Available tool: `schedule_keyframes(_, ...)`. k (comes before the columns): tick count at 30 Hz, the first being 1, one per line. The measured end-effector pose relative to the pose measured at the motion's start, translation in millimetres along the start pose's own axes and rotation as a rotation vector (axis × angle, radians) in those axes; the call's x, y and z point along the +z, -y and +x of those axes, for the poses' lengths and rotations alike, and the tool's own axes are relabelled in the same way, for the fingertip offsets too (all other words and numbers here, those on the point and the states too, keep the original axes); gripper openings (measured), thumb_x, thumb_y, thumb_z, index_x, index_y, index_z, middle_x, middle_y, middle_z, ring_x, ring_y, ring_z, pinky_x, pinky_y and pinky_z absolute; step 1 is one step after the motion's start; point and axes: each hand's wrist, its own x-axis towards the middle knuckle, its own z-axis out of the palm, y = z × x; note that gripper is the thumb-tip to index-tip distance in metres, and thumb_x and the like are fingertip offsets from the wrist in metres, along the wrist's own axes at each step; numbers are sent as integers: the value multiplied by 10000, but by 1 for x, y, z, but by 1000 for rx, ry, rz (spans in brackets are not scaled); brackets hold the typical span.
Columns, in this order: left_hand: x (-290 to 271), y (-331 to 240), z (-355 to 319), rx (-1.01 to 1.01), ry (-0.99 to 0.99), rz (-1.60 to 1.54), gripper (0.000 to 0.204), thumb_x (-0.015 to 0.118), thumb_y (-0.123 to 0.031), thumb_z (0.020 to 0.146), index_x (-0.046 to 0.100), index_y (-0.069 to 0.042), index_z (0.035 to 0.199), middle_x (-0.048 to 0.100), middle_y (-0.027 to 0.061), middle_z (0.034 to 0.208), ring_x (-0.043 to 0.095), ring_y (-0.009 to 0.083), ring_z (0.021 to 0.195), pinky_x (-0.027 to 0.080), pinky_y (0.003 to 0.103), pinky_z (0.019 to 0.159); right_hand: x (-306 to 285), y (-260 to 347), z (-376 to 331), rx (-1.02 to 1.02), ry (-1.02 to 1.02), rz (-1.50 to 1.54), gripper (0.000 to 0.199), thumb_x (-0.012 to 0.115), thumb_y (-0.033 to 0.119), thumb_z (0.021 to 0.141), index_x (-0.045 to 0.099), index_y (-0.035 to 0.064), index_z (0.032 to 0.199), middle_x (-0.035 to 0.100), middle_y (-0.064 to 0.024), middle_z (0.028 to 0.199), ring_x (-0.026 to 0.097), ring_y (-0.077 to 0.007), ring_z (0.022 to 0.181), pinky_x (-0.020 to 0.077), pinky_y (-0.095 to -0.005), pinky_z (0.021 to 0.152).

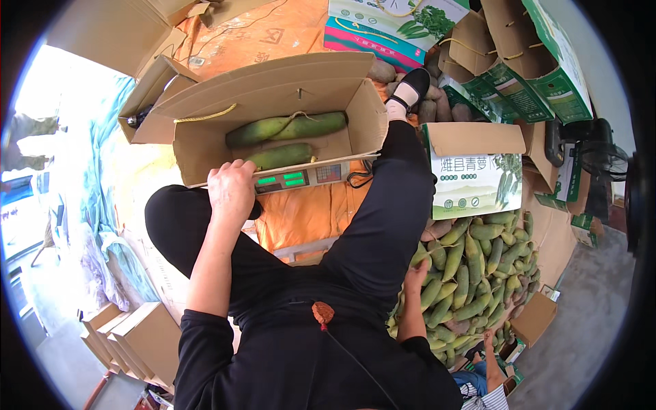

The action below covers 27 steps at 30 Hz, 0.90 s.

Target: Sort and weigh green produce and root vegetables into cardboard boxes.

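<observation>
My left hand (231,190) is closed over the near edge of an open cardboard box (266,89), its fingers bent over the rim. Inside the box lie a few large green radishes (280,156). The box sits on a digital scale (301,179) with lit green readouts, between my spread legs. Down at my right side, my right hand (414,279) is curled at the edge of a big heap of green radishes (471,273). Its fingers are round a pale green radish (419,255), partly hidden by the hand.
A printed white carton (476,178) stands beside the heap. More green cartons (526,82) stand at the upper right. Flat cardboard boxes (143,342) lean at the lower left. Another person's arm (492,365) shows at the lower right. An orange sheet (273,34) covers the ground ahead.
</observation>
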Motion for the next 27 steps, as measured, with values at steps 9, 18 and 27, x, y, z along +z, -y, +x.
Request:
schedule_keyframes(9,7,3,2,36,-49,-1,34,582,-73,709,590,-101,726,582,50,722,597,243,757,431,388,659,26,269,21,-593,-115,38,481,615,-63,792,397,-18,1219,507,-112,1161,505,-189,1053,398,-316,929)
schedule_keyframes(18,6,4,-2,0,65,23,121,659,-106,708,604,-92,814,606,54,798,595,258,813,437,404,694,152,425,2,-997,419,321,524,635,-58,761,424,-11,1239,538,-141,1165,535,-222,1075,419,-368,951)
schedule_keyframes(27,-5,-4,5,16,97,68,86,629,-112,749,590,-89,822,605,73,819,596,271,839,444,412,713,260,401,4,-1242,579,-664,436,644,84,787,514,15,1197,611,-100,1052,549,-161,1042,440,-288,886)
